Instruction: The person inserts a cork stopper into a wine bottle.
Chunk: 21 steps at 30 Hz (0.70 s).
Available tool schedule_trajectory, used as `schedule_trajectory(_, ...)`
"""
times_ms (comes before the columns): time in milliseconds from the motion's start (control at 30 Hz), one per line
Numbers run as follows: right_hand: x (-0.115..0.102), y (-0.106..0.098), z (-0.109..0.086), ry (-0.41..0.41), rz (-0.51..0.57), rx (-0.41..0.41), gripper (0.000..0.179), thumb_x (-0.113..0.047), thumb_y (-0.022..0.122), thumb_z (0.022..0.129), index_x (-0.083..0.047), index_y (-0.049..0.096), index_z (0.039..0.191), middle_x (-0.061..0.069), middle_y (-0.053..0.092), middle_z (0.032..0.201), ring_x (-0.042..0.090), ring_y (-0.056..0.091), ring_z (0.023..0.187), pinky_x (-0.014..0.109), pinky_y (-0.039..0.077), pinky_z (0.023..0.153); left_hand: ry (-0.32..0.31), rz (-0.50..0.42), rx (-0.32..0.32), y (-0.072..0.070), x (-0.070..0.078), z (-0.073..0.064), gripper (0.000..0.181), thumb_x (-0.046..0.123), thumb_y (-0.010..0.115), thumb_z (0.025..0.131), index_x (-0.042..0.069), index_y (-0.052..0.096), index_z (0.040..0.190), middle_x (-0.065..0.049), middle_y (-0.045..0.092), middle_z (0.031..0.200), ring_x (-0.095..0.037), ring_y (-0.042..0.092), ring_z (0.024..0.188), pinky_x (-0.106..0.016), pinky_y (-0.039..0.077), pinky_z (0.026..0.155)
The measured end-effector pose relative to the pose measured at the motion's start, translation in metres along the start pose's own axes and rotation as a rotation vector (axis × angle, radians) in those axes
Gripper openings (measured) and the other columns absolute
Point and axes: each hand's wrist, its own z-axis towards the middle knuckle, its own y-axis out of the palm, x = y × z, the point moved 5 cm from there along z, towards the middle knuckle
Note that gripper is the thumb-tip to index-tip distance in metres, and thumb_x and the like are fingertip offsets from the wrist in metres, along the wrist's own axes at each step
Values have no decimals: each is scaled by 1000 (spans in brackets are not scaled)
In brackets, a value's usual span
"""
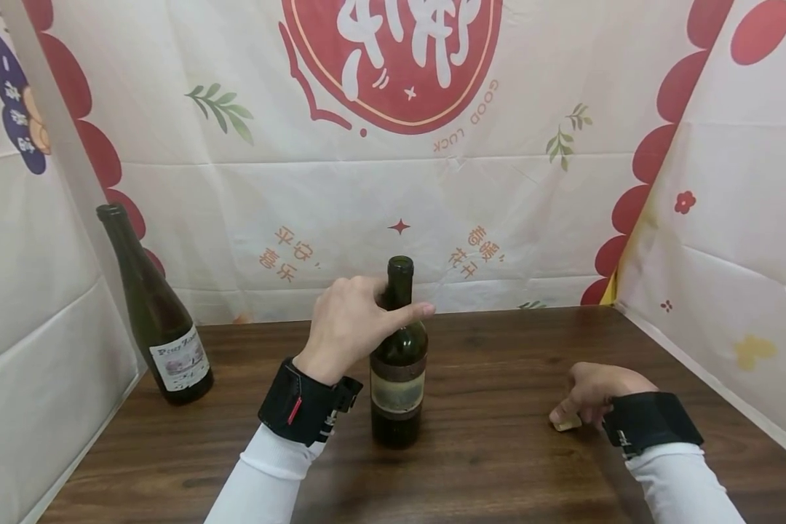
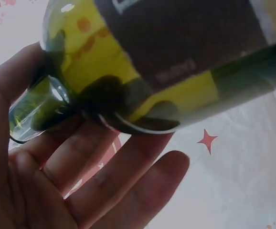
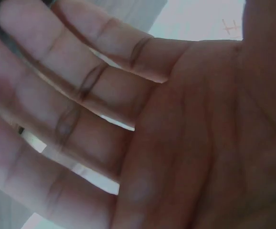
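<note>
Upright on the wooden table stands a dark green wine bottle (image 1: 398, 393) with a worn label. My left hand (image 1: 356, 320) is at its neck and shoulder, the thumb stretched across the front and the fingers behind. In the left wrist view the fingers (image 2: 123, 186) lie loosely spread beside the bottle (image 2: 80, 43), not wrapped round it. At the right, my right hand (image 1: 605, 389) is low over the table, thumb and fingertips pinching a small tan piece that looks like a cork (image 1: 568, 423). The right wrist view shows palm and fingers (image 3: 100, 86); the cork is hidden there.
Another green wine bottle (image 1: 170, 327), with a white label, stands at the back left near the side wall. Printed white cloth (image 1: 367, 189) hangs behind and on both sides of the wooden table (image 1: 498, 466).
</note>
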Motion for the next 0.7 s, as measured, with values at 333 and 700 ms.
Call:
schedule_trajectory(333,-6,4,-1,-8,43,-4,36,-18,90,86,6,65,94,13,68,71,22,66,60,34,58,57,28,-8,-7,0,10,-4,53,60,83,87,18,58,67,7,44,55,-12,48,53,-31,32,49)
schedule_trajectory(700,-14,4,3,-72,-7,80,24,-14,88,86,-4,68,77,6,63,68,19,59,57,31,51,53,80,-26,-64,-1,23,-10,50,60,84,85,19,60,68,9,42,54,-10,47,53,-30,34,50)
